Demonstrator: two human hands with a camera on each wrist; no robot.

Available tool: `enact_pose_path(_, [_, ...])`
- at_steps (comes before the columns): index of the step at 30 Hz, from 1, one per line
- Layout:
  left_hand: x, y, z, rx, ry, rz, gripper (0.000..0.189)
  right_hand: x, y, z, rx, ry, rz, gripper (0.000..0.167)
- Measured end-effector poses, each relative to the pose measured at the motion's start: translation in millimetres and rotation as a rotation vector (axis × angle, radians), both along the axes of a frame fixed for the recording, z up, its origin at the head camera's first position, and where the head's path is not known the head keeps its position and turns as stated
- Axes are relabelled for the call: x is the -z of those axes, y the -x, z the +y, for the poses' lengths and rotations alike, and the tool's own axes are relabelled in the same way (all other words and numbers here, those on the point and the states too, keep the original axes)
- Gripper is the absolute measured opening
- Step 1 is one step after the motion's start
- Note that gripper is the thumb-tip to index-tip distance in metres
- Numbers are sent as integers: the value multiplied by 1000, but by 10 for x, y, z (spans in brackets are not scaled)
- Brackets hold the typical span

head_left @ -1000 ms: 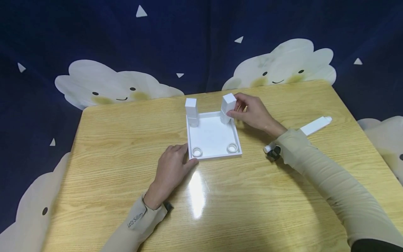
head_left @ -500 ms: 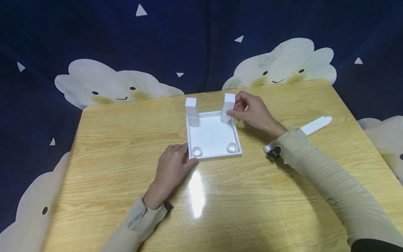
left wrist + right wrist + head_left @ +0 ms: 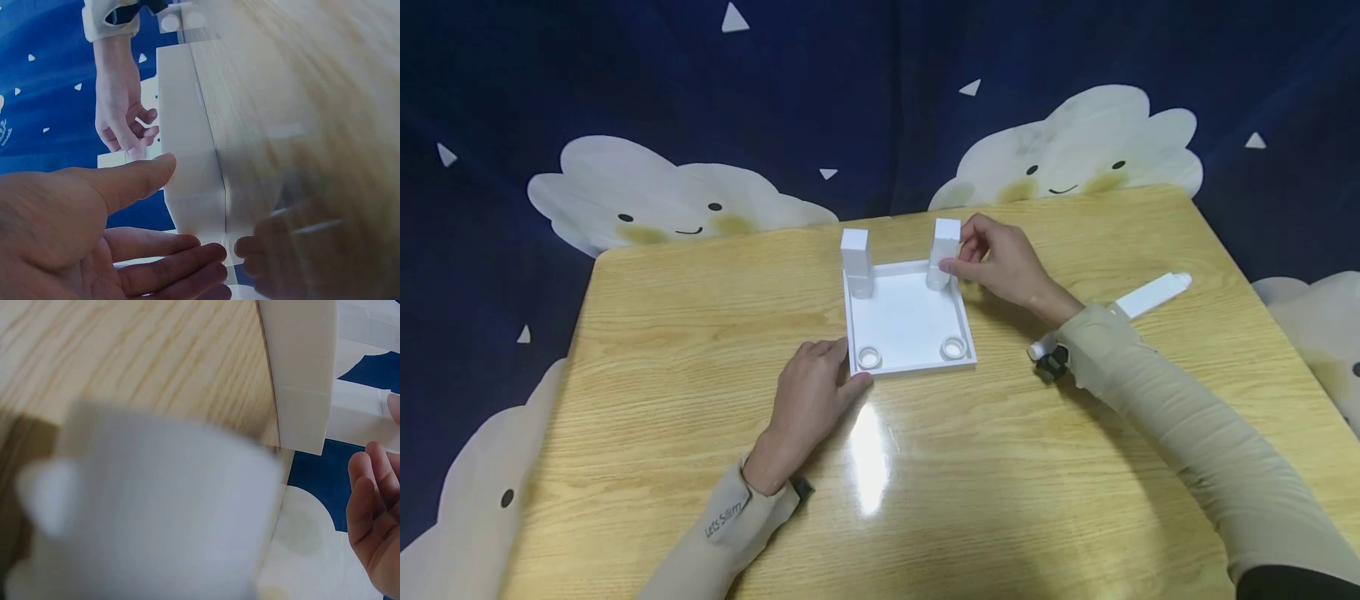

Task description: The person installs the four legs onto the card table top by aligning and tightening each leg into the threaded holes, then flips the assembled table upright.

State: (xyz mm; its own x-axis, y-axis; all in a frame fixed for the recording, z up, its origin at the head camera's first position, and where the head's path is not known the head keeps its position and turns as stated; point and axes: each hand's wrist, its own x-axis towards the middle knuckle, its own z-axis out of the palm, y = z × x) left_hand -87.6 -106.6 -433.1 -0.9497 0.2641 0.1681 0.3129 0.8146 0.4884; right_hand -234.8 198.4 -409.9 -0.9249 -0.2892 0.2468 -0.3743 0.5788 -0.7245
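Note:
A shallow white square panel (image 3: 902,317) with a raised rim lies on the table in the head view. On its far right corner stands a white square-sided leg (image 3: 946,242), pinched between the thumb and fingers of my right hand (image 3: 1003,262). A matching leg (image 3: 855,254) stands upright on the far left corner. Round white sockets fill the near corners, one at left (image 3: 869,357) and one at right (image 3: 953,347). My left hand (image 3: 808,387) touches the panel's near left corner, thumb and fairly straight fingers on adjoining sides, as the left wrist view shows.
A loose white leg (image 3: 1152,294) lies on the wooden table (image 3: 700,333) to the right. Another white end (image 3: 1041,348) pokes out beside the right sleeve. Close and blurred, a white block (image 3: 169,500) fills the right wrist view. A dark blue cloud-print curtain (image 3: 887,100) hangs behind.
The leg at the far right corner has turned about its upright axis under my right hand, so its faces now line up with the panel. My left hand stays put.

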Motion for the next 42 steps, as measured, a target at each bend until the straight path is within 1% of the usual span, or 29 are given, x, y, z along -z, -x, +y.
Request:
enact_pose_path(7, [0, -9, 9, 5, -2, -5, 60, -18, -25, 5, 9, -40, -16, 31])
enact_pose_path(14, [-10, 13, -5, 9, -11, 1, 59, -99, -22, 20, -13, -110, -28, 34])
enact_pose_path(19, [-10, 34, -14, 12, -14, 4, 60, -168, -53, 107, -37, -146, -36, 38])
enact_pose_path(22, [-16, 41, -11, 10, -15, -1, 61, -202, -89, 200, -33, -164, -40, 35])
enact_pose_path(27, [-13, 32, -2, 10, -18, -26, 63, -239, -189, 382, -18, -208, -47, 30])
enact_pose_path(31, [-4, 27, -1, 17, -22, -26, 62, -266, -287, 521, -18, -255, -41, 31])
enact_pose_path(37, [-2, 22, 6, 23, -38, -28, 62, -307, -462, 746, 2, -317, -20, 29])
enact_pose_path(42, [-6, 25, 8, 23, -49, -30, 61, -327, -620, 961, 29, -342, -13, 30])
